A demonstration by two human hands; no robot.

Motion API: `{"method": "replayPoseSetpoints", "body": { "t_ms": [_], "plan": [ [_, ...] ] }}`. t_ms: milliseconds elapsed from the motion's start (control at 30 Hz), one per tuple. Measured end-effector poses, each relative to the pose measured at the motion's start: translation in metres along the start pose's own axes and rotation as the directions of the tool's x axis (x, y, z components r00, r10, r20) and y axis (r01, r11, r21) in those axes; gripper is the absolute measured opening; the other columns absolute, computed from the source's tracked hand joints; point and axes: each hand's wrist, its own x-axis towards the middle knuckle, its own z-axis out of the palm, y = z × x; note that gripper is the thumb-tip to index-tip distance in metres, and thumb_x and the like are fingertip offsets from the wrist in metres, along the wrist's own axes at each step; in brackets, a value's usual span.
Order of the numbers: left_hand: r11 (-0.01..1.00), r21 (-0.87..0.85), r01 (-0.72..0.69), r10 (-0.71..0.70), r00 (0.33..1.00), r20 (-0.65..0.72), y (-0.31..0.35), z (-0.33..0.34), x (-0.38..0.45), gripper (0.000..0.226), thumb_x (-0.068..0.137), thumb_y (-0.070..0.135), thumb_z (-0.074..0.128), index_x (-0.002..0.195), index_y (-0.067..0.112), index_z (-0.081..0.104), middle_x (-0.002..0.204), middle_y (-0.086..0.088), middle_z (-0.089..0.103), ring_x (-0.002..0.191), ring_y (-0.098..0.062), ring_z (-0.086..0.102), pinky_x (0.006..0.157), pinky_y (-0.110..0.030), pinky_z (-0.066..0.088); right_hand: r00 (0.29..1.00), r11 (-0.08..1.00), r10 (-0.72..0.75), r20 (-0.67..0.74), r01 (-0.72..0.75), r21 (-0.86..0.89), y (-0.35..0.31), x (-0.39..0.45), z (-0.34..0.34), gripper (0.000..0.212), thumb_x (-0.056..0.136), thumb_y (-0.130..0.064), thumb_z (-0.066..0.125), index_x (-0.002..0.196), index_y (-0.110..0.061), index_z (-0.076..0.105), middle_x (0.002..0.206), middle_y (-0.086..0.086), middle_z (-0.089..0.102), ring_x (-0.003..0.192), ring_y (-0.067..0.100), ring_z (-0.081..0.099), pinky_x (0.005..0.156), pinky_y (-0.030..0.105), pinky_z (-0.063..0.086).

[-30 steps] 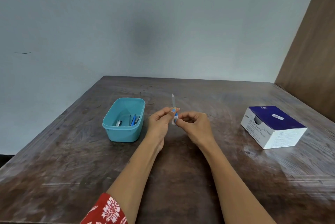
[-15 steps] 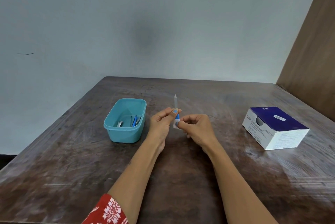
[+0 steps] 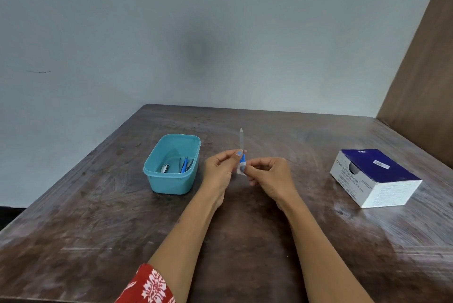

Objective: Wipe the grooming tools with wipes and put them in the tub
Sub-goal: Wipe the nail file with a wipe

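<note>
Nail file (image 3: pixel 241 140): light, thin, stiff; upright above your pinch, so hold its blue handle.
Left hand (image 3: pixel 219 171): pinches handle.
Right hand (image 3: pixel 268 175): pinches wipe (image 3: pixel 240 169) round handle.
Tub (image 3: pixel 172 164): left of grip.

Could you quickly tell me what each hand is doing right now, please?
Left hand: pinches the nail file by its blue handle, blade pointing up.
Right hand: pinches a white wipe at the handle's lower end.

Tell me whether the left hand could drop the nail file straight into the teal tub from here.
Probably yes: the left hand pinches the blue-handled nail file just beside the open teal plastic tub, with nothing between them.
</note>
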Motion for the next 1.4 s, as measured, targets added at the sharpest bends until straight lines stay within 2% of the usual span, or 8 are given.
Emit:
{"method": "replayPoseSetpoints", "body": {
  "t_ms": [167,300,500,800,967,1100,1267,1400],
  "plan": [
    [0.999,-0.038,-0.021,0.018,0.998,-0.063,-0.001,-0.002,0.003,0.015,0.086,0.012,0.062,0.100,0.008,0.068,0.104,-0.009,0.069,0.095,-0.021,0.066,0.078,-0.033,0.057,0.993,0.999,0.045,-0.108,-0.045,0.001,0.006,0.006,-0.005,0.008,0.075,-0.007,0.072,0.073,-0.015,0.075,0.050,-0.003,0.066,0.046,0.008,0.059,0.050,0.021,0.052],
    [0.993,0.079,-0.086,0.085,0.996,0.016,-0.003,0.001,-0.003,0.013,0.087,0.011,0.061,0.098,0.006,0.067,0.090,-0.011,0.070,0.081,-0.020,0.069,0.064,-0.026,0.059,0.978,0.968,0.044,-0.204,0.008,0.249,0.005,0.008,-0.011,0.007,0.079,-0.004,0.072,0.085,-0.007,0.073,0.056,-0.004,0.069,0.048,0.005,0.059,0.052,0.018,0.052],
    [0.955,0.245,-0.166,0.147,0.984,0.097,-0.006,0.002,-0.006,0.014,0.084,0.008,0.064,0.097,0.010,0.069,0.084,-0.001,0.069,0.080,-0.015,0.069,0.060,-0.021,0.058,0.988,0.977,-0.021,-0.152,0.053,0.206,0.005,0.008,-0.010,0.016,0.078,-0.003,0.072,0.094,-0.006,0.073,0.074,-0.003,0.073,0.061,0.001,0.065,0.056,0.012,0.049],
    [0.946,0.315,-0.080,0.002,0.971,0.240,-0.005,0.006,-0.012,0.014,0.082,0.001,0.065,0.095,-0.002,0.068,0.081,-0.011,0.069,0.071,-0.017,0.069,0.056,-0.027,0.059,0.941,0.941,-0.030,-0.336,0.140,0.309,0.000,0.009,-0.013,0.014,0.074,0.001,0.075,0.082,-0.010,0.072,0.060,-0.009,0.071,0.052,-0.002,0.062,0.049,0.010,0.045],
    [0.944,0.295,-0.148,0.099,0.980,0.174,-0.002,0.004,-0.012,0.018,0.085,0.003,0.063,0.101,-0.001,0.068,0.083,-0.009,0.069,0.073,-0.015,0.069,0.058,-0.022,0.058,0.947,0.984,-0.175,-0.270,0.180,-0.006,0.003,0.005,-0.006,0.013,0.076,-0.004,0.075,0.085,-0.014,0.074,0.076,-0.001,0.072,0.064,-0.004,0.065,0.064,0.013,0.052],
    [0.943,0.297,-0.148,0.111,0.984,0.138,-0.002,0.002,-0.010,0.019,0.083,0.002,0.064,0.102,0.003,0.069,0.089,-0.010,0.070,0.078,-0.014,0.069,0.065,-0.022,0.059,0.945,0.940,-0.271,-0.183,0.219,-0.261,0.004,0.004,-0.002,0.017,0.082,-0.006,0.068,0.091,-0.018,0.075,0.076,-0.013,0.068,0.068,-0.009,0.062,0.064,0.009,0.050],
    [0.971,0.216,-0.099,0.060,0.981,0.182,-0.002,0.001,-0.010,0.025,0.081,-0.006,0.064,0.105,0.000,0.067,0.093,-0.017,0.070,0.082,-0.020,0.070,0.073,-0.030,0.059,0.923,0.871,-0.364,-0.123,0.290,-0.397,0.007,0.001,-0.002,0.024,0.082,-0.004,0.065,0.095,-0.022,0.074,0.085,-0.005,0.068,0.072,0.002,0.061,0.065,0.015,0.052],
    [0.979,0.199,-0.044,-0.004,0.972,0.235,-0.002,0.002,-0.012,0.030,0.080,-0.011,0.063,0.109,-0.004,0.065,0.095,-0.019,0.069,0.085,-0.025,0.067,0.071,-0.031,0.060,0.876,0.813,-0.447,-0.179,0.314,-0.490,0.008,0.002,-0.004,0.021,0.082,-0.005,0.066,0.097,-0.017,0.074,0.082,-0.001,0.065,0.079,0.014,0.060,0.071,0.028,0.053]
  ]
}}
